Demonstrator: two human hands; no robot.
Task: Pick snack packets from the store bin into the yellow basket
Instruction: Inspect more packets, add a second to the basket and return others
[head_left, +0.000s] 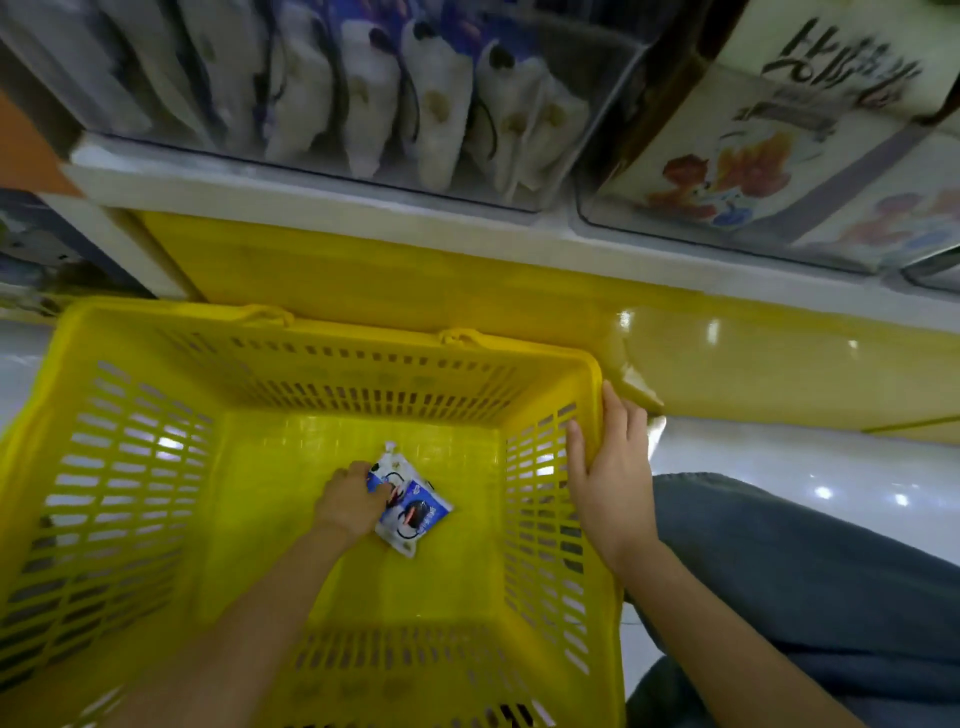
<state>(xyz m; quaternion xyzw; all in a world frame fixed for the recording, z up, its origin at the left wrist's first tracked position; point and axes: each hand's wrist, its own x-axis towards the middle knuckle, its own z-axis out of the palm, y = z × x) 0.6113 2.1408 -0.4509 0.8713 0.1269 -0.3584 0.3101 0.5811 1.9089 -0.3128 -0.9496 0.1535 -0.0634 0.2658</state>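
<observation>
The left hand (352, 501) curls round a snack packet (413, 514), low on the yellow basket (332, 332) floor. The right hand (613, 467) lies flat on the rim. The packet looks light, soft and crinkly; best pinched at its edge.

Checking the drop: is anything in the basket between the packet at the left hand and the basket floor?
Nothing visible. The packet appears to lie on the bare floor of the basket, with the left hand gripping it. The right hand rests on the right rim, off to the side.
</observation>
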